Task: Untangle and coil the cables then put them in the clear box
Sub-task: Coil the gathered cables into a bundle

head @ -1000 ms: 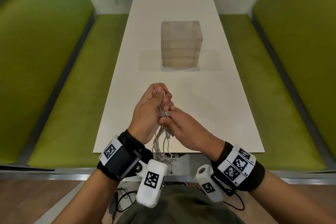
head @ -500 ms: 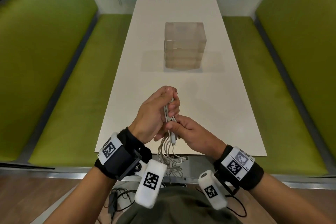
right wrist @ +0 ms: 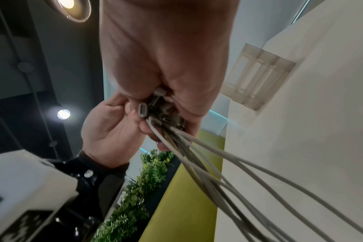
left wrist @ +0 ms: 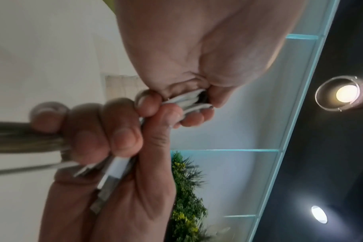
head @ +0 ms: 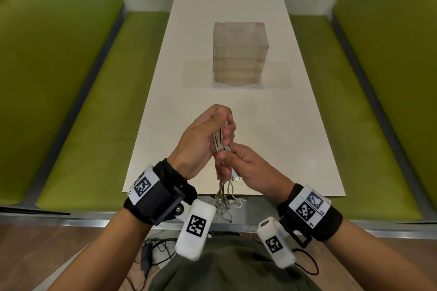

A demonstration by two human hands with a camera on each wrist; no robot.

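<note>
A bundle of white cables (head: pixel 219 140) stands upright between both hands above the near end of the white table (head: pixel 295 149). My left hand (head: pixel 224 130) grips the top of the bundle. Just below it, my right hand (head: pixel 227 160) grips the strands, and a connector end (head: pixel 236 178) sticks out under it. Loose cable ends (head: pixel 224 199) hang past the table's near edge. In the right wrist view, several connectors (right wrist: pixel 160 111) sit bunched in my right hand and the cables (right wrist: pixel 238 172) fan out downward. The clear box (head: pixel 240 52) stands mid-table, beyond both hands.
Green upholstered benches (head: pixel 89 111) run along both sides of the table. Dark wires and an adapter (head: pixel 146 255) lie on the wooden floor near my lap. A glass partition closes off the table's far end.
Both hands keep hold of the bundle. My right hand has slid a little down the strands, and a connector end now shows beneath it.
</note>
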